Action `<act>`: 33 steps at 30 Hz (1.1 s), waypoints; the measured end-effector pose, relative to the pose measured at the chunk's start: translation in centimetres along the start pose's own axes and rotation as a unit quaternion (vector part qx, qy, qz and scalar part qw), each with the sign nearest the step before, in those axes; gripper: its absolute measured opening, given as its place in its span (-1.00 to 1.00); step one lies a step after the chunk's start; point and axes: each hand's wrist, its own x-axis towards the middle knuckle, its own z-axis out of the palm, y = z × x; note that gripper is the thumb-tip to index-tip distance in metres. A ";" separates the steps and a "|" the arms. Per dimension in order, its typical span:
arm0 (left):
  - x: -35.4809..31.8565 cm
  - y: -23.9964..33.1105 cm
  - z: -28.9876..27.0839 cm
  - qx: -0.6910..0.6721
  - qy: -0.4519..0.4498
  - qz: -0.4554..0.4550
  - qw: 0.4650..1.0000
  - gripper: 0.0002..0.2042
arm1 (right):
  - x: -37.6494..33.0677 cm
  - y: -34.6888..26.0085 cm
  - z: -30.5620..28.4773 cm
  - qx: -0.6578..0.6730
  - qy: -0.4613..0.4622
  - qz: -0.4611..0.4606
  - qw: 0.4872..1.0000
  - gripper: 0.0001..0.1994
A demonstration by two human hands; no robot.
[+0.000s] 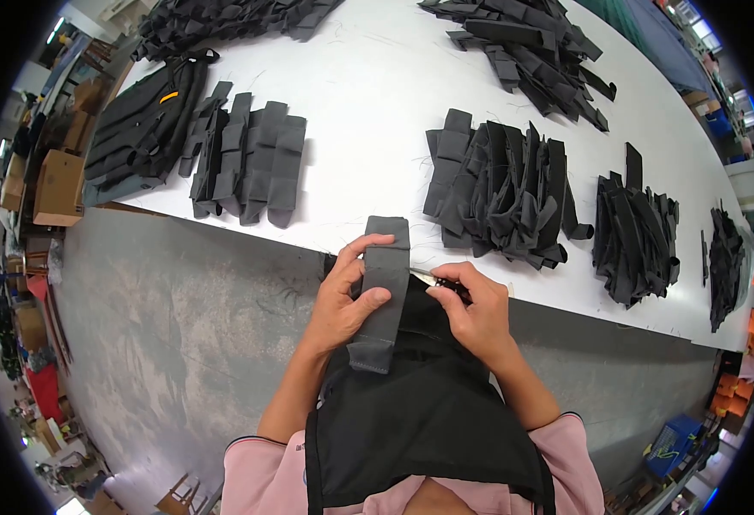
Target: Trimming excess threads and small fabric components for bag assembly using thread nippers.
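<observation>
My left hand (349, 296) grips a dark grey fabric strip (386, 292) over the table's near edge, fingers across its upper part and thumb pressed on its face. The strip is sewn in layers and hangs down in front of my black apron, its lower end folded. Closed in my right hand (478, 311) is a pair of small thread snips (439, 281) with a black handle. Their metal tip meets the strip's right edge; whether a thread lies between the blades is too small to tell.
On the white table (360, 112) lie a strip bundle (257, 159) at left, a larger pile (501, 189) right of centre and more piles (636, 236) farther right. A black backpack (150, 124) rests at the left edge. Loose threads are scattered about. Cardboard boxes (58, 189) stand beyond.
</observation>
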 end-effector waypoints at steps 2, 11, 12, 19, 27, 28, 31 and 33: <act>0.0 -0.1 -0.1 -0.010 0.001 -0.007 1.000 -0.64 | 0.0 -0.2 -0.1 -0.006 0.000 0.011 1.000 -0.82; 0.2 0.0 -0.4 0.027 -0.034 0.026 0.999 -0.52 | 0.4 -0.3 -0.1 0.024 -0.033 0.023 0.999 -0.82; 0.2 -0.1 -0.3 0.034 -0.043 0.025 0.998 -0.52 | 0.2 -0.4 -0.2 0.032 -0.022 0.034 0.999 -0.82; 0.2 0.3 -0.4 0.088 -0.076 0.024 0.993 -0.54 | 0.7 -0.4 0.1 0.032 -0.062 0.031 0.997 -0.82; 0.1 0.4 -0.5 0.077 -0.065 0.013 0.995 -0.55 | 1.5 -1.0 0.6 -0.004 -0.082 0.009 0.997 -0.82; 0.1 0.5 -0.5 0.071 -0.059 0.007 0.996 -0.55 | 1.6 -1.1 0.6 -0.013 -0.083 0.009 0.996 -0.81; 0.1 -0.1 -0.6 0.072 -0.066 0.009 0.995 -0.55 | 1.0 -0.6 1.2 0.003 -0.046 0.015 0.999 -0.83; 0.2 -0.3 -0.6 0.084 -0.060 0.023 0.994 -0.59 | 0.5 -0.6 1.2 0.043 -0.038 0.038 0.998 -0.83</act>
